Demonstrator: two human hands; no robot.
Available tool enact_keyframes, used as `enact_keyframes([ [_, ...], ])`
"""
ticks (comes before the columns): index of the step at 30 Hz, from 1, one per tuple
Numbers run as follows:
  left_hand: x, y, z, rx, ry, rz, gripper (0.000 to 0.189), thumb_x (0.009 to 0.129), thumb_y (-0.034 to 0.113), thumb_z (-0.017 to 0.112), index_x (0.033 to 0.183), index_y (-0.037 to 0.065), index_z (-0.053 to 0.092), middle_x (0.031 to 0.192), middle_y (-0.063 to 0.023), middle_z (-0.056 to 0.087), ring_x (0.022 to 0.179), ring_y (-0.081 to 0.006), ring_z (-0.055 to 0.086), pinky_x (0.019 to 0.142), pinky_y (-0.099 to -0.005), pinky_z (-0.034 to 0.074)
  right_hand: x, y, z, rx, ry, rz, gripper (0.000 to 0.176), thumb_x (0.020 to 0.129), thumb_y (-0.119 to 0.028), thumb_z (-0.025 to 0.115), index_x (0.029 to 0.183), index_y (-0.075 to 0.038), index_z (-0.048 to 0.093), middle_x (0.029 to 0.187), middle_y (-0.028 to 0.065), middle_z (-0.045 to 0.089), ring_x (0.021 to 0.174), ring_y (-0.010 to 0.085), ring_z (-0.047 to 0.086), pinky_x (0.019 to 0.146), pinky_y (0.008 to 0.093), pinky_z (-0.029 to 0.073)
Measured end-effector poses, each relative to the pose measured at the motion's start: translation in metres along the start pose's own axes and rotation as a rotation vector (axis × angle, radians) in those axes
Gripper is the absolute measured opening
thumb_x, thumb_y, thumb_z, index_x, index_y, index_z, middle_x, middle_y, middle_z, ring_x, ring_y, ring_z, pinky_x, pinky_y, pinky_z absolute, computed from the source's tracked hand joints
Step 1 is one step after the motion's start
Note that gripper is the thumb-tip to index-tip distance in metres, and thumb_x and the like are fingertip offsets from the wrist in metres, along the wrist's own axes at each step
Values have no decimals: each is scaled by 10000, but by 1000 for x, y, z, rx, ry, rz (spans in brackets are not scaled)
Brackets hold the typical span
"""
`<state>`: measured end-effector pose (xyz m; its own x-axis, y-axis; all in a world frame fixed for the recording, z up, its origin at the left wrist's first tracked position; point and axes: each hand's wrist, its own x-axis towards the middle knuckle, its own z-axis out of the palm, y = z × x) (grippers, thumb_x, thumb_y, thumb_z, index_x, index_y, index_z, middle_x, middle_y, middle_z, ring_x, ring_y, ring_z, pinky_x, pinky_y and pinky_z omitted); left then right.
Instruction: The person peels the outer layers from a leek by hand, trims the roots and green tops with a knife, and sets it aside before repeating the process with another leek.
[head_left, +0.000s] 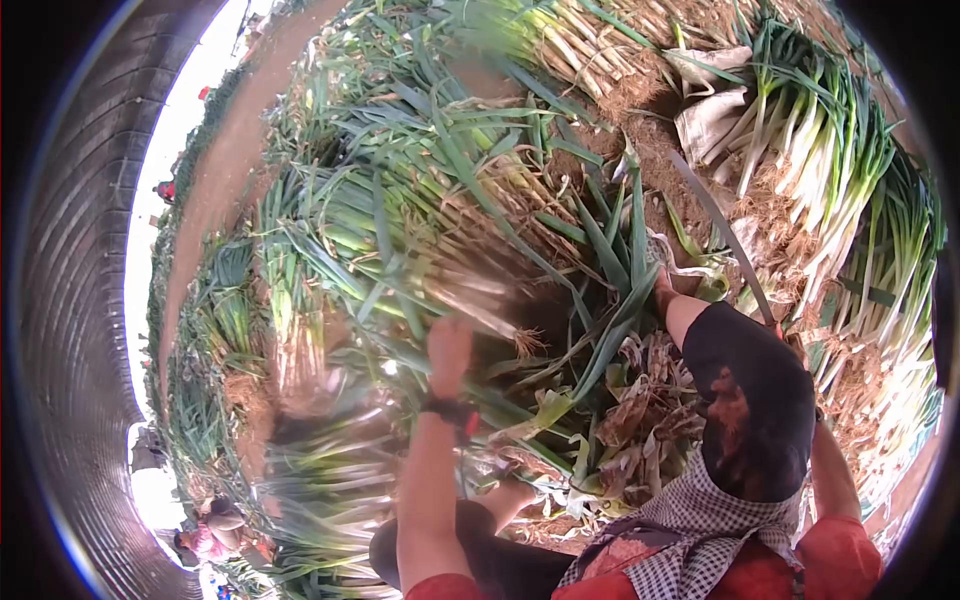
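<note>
My left hand [450, 352], with a dark band at the wrist, is over the pile in the middle, smeared by motion. Its fingers cannot be made out. Close by it lies a leek [480, 308] with a pale stem and a tuft of roots. My right hand [796, 350], partly hidden behind my bent knee, is closed around the handle of a sickle [725, 225]. The long curved blade points up and away to the left. Loose green leaves [615, 265] stick up between my hands.
Bundled leeks [825, 130] line the right side. More leeks [340, 470] lie at lower left. Dry peeled leaves [650, 410] cover the ground by my legs. A ribbed curved wall [70, 300] fills the left edge. Another person [210, 530] is at far lower left.
</note>
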<state>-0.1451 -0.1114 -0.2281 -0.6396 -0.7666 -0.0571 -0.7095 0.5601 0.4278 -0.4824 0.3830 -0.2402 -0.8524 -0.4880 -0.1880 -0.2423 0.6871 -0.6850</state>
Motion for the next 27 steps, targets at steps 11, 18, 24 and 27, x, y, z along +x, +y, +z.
enact_keyframes([
  [11,120,3,16,96,-39,84,476,921,299,565,1359,121,510,1434,-164,447,1321,-378,407,1064,-528,337,134,-192,-23,-90,-371,-455,323,811,-108,723,1109,-23,630,798,48,645,687,114,590,623,278,479],
  [18,145,-63,-18,424,-100,-103,590,921,412,576,1433,160,426,1492,-92,414,1335,-380,409,1055,-529,355,151,-275,78,11,-934,-70,369,832,-244,732,1088,-5,617,730,24,618,611,90,578,536,249,457],
  [24,94,-100,-33,274,1,-85,331,926,232,520,1220,88,571,1335,-117,516,1054,-390,584,892,-466,485,167,-241,143,27,-1090,-140,370,844,-299,701,1070,-18,621,722,13,611,606,88,581,527,233,455],
  [27,76,-137,-36,302,-85,-73,214,925,173,516,1058,54,633,1169,-138,601,966,-398,600,843,-485,482,162,-256,154,91,-1138,32,256,895,-252,684,1033,-40,641,762,-18,602,652,42,524,575,224,437],
])
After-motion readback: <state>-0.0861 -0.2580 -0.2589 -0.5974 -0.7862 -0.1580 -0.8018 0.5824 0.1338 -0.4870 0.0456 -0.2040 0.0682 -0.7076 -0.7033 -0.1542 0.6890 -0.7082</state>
